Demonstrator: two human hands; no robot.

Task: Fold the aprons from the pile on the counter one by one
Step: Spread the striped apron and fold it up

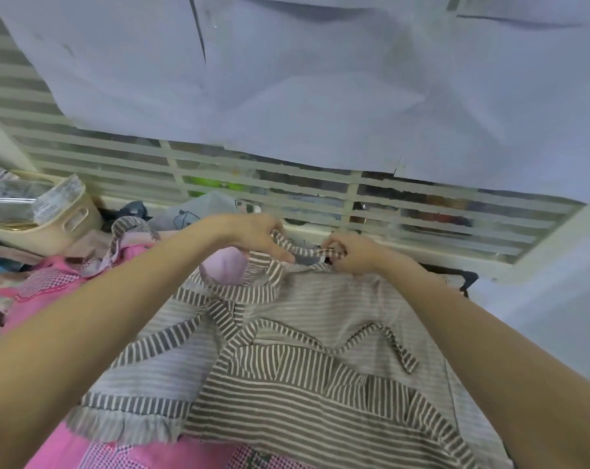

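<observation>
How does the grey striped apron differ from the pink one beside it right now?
The grey striped apron is spread in front of the person, while the pink apron lies bunched to the left, partly beneath it. The left hand and right hand both grip the grey striped apron's strap; neither touches the pink apron. Both have grey striped straps.

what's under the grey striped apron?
A pink apron shows under the striped apron's near and left edges. Both hands, left and right, hold its strap at the far end. The counter beneath is covered.
</observation>
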